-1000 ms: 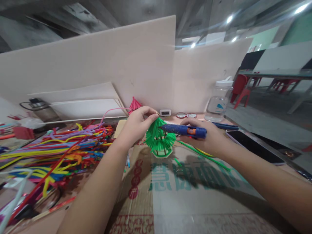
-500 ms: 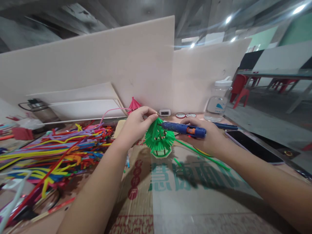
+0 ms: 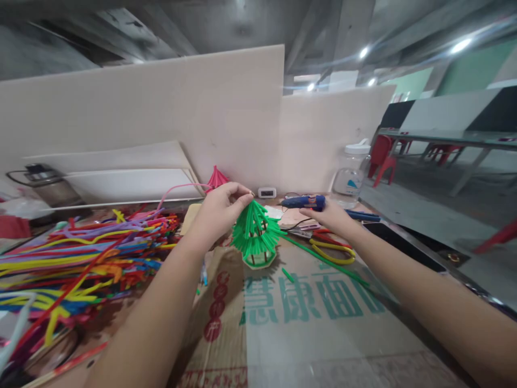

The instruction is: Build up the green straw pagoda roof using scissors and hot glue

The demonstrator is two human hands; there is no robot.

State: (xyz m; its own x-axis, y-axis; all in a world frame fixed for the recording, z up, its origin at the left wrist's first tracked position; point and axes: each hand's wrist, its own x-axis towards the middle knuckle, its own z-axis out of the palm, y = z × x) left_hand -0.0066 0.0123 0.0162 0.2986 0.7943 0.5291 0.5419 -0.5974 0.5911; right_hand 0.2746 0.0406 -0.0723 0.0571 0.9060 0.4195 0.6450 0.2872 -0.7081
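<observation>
A green model pavilion (image 3: 258, 234) with tiers of pipe-cleaner roofing and thin brown posts stands on a pale base at the middle of the work surface. My left hand (image 3: 226, 213) pinches its peak between thumb and fingers. To the right and farther back, my right hand (image 3: 333, 216) grips a blue glue gun (image 3: 305, 202), its nozzle pointing left and apart from the model. The gun's handle is mostly hidden by the hand. A long green pipe cleaner (image 3: 323, 258) runs rightward from beside the model, and a short green piece (image 3: 288, 275) lies in front.
Many coloured pipe cleaners (image 3: 100, 253) are heaped at left. Yellow loops (image 3: 333, 256) lie below my right hand. A pink peaked model (image 3: 217, 178), small white clock (image 3: 267, 192) and clear bottle (image 3: 350, 175) stand at the back. A phone (image 3: 398, 245) lies at right.
My right hand has drawn the glue gun away from the green model, back and to the right. My left hand still pinches the peak. The view has shifted slightly.
</observation>
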